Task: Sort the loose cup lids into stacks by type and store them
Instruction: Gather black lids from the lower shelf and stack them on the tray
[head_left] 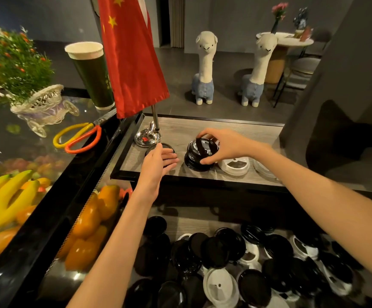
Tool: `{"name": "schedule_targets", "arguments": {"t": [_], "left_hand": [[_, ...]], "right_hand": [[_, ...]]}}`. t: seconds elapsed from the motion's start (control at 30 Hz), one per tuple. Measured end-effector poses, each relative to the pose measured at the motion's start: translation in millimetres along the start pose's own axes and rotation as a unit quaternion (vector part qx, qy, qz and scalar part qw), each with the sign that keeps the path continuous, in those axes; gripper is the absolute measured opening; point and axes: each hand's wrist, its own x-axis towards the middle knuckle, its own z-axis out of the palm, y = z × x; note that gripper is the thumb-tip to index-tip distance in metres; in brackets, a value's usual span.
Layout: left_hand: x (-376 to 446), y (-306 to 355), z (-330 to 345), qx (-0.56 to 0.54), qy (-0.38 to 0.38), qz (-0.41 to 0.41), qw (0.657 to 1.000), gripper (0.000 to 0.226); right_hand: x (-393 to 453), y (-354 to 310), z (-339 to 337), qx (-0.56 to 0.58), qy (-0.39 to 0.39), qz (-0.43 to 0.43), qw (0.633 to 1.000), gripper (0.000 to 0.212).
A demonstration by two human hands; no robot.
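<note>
While your right hand (221, 145) curls over the stack of black lids (199, 157) on the wooden shelf (180, 132), thumb at the stack's near side and fingertips on its far rim, the top lid sits tilted directly under your palm. Your left hand (158, 162) lies with straight fingers on a flat black lid (159, 148) near the shelf's left edge, just in front of the flag stand's chrome base (147, 137); it covers the lid's near part and grips nothing. 1 white lid (234, 165) lies on the shelf touching the stack's right side, and a clear lid (266, 170) lies beyond it toward the right edge. Below the shelf's front edge, loose black and white lids (247, 267) lie heaped on the lower counter between your forearms.
</note>
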Motion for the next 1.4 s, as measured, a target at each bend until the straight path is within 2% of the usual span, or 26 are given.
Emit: {"name": "schedule_targets", "arguments": {"t": [0.2,0.4,0.57,0.63,0.67,0.77,0.83,0.9,0.97,1.07,1.13,1.23,1.3,1.4], "left_hand": [[0,-5,5,0.051,-0.031,0.004,0.998,0.042],[3,-13,8,0.049,-0.058,-0.013,0.997,0.039],[-1,-15,11,0.059,-0.066,0.011,0.996,0.038],[-9,-15,10,0.073,-0.046,0.044,0.995,0.033],[-16,-18,8,0.079,-0.037,0.062,0.994,0.031],[-37,-29,-1,0.09,-0.023,0.107,0.99,0.025],[-50,-49,-10,0.112,-0.03,0.116,0.986,0.022],[-60,-80,-19,0.155,-0.044,0.108,0.981,0.018],[-63,-118,-27,0.214,-0.064,0.087,0.971,0.009],[-65,-170,-35,0.326,-0.096,0.045,0.939,0.011],[-67,-198,-34,0.381,-0.118,0.035,0.916,0.019],[-62,-223,-25,0.401,-0.123,0.001,0.908,0.034],[-55,-231,-14,0.392,-0.087,-0.048,0.915,0.04],[-46,-242,-2,0.402,-0.051,-0.062,0.912,0.047]], "right_hand": [[8,-2,9,-0.029,-0.03,0.002,0.999,0.083],[8,-2,11,-0.062,-0.046,-0.009,0.997,0.092],[-2,-10,7,-0.074,-0.07,-0.003,0.995,0.099],[-17,-16,8,-0.047,-0.019,0.001,0.999,0.1],[-29,-19,12,-0.027,0.033,-0.001,0.999,0.092],[-77,-28,32,0.07,0.202,-0.056,0.975,0.047],[-114,-34,57,0.144,0.232,-0.053,0.961,0.027],[-144,-32,93,0.206,0.189,-0.008,0.96,0.02],[-158,-17,135,0.212,0.116,0.035,0.97,0.027],[-161,8,191,0.123,-0.027,0.103,0.987,0.06],[-159,13,216,0.072,-0.093,0.136,0.984,0.084],[-152,11,238,0.015,-0.14,0.15,0.979,0.101],[-150,12,248,0.003,-0.145,0.151,0.978,0.1],[-152,18,257,0.006,-0.123,0.16,0.979,0.095]]}}
